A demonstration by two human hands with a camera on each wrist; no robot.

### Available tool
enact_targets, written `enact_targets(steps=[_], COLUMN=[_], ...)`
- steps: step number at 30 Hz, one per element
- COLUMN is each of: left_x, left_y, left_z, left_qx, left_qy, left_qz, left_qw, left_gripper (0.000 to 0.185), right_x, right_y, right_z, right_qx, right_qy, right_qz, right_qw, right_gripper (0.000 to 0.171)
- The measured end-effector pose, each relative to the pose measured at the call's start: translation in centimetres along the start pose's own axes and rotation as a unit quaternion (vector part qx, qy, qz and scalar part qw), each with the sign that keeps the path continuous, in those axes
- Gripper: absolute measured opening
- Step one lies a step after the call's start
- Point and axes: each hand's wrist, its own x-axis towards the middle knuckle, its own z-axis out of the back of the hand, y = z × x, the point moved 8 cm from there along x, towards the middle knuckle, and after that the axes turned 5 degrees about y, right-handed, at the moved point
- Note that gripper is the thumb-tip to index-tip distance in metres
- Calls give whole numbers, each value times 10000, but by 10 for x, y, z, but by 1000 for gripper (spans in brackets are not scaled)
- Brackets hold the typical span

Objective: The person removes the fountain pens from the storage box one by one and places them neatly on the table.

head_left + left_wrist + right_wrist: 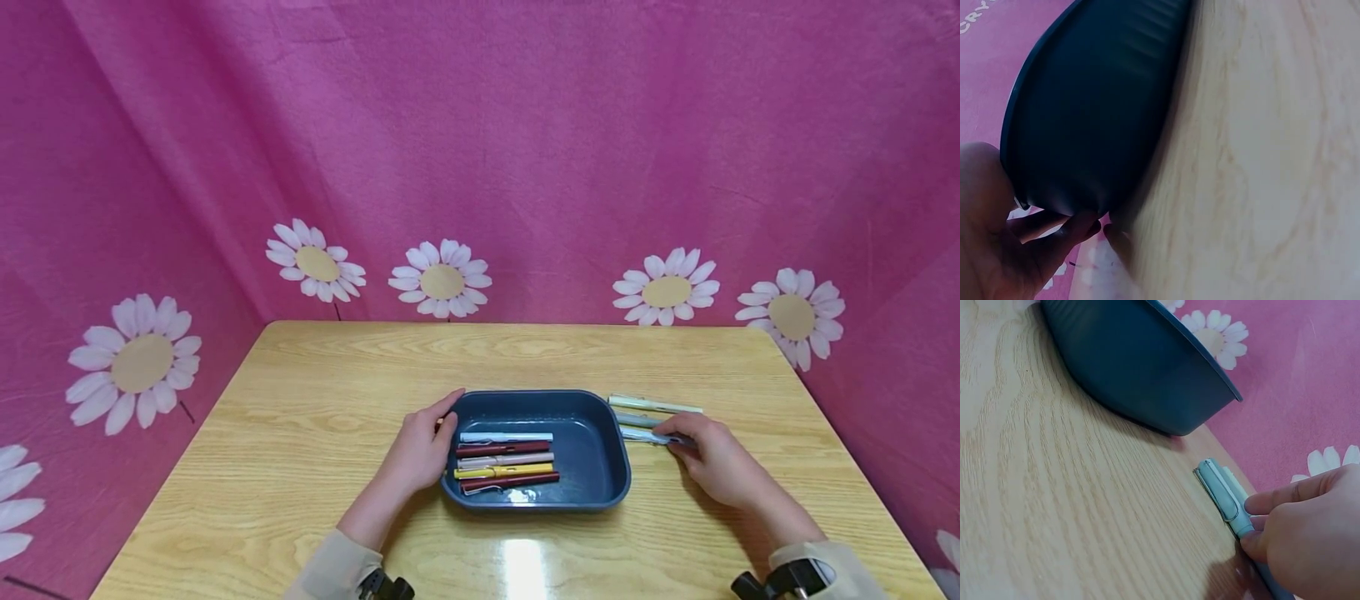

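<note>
A dark blue tray (600,492) sits mid-table and holds several pens (506,461) in white, maroon, pink and yellow. My left hand (422,450) rests against the tray's left wall (1085,119), fingers along its rim. Right of the tray lie three pale pens; my right hand (708,454) pinches the nearest one, a light blue-grey pen (1225,497), on the table. A pale green pen (654,405) lies farthest back, with a grey pen (637,420) between them.
The wooden table (300,433) is walled by a pink cloth with daisy prints (442,279) on three sides. Bare wood spreads left of, behind and in front of the tray.
</note>
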Motion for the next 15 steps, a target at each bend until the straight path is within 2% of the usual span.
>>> enact_targets(steps=[7,15], left_x=[3,5], left_y=[1,1], left_z=[4,7], left_qx=[104,174], left_qy=[43,25], left_qz=[1,-17], left_qw=[9999,9998], left_gripper=[46,46], right_x=[0,2], right_y=[1,9], right_z=[2,10], right_qx=[-136,67], right_qy=[26,-4], right_qz=[-6,60], right_qw=[9999,10000], right_gripper=[42,42])
